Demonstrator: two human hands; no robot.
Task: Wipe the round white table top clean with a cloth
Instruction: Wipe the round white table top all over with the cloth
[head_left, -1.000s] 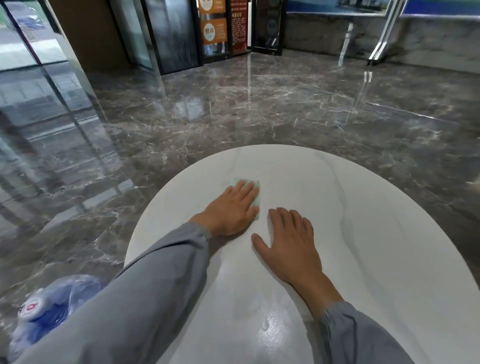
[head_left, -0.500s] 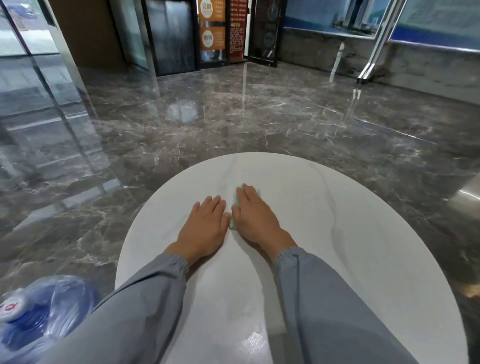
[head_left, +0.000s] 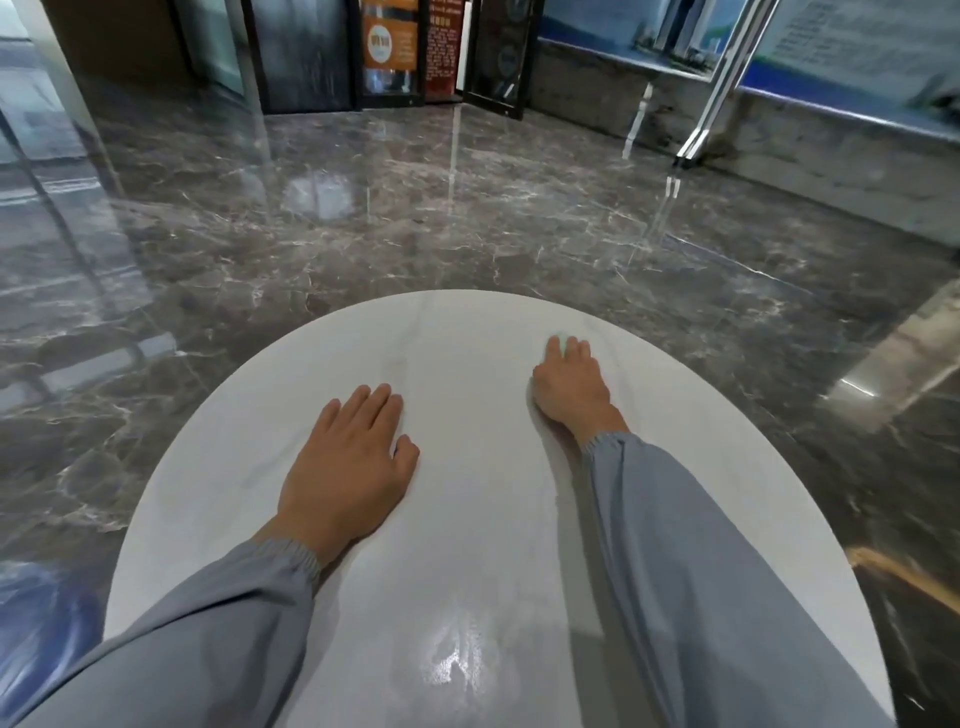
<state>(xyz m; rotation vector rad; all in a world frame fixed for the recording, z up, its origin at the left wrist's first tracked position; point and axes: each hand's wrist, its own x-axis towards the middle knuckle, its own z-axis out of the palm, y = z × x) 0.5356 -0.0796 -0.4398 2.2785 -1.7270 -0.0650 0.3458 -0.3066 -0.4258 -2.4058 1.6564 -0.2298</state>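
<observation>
Under our right hand (head_left: 569, 387), out by the far rim, sits the pale green wiping cloth (head_left: 547, 351), with just a sliver peeking past the fingertips. That palm is flat with straight fingers, pressing so the cloth drags over the round white veined table top (head_left: 467, 525). Our left hand (head_left: 348, 460) lies spread flat on bare surface nearer us, well apart, likely bracing. Half a second ago the hands sat side by side; now the right has swept the cloth off rightward.
</observation>
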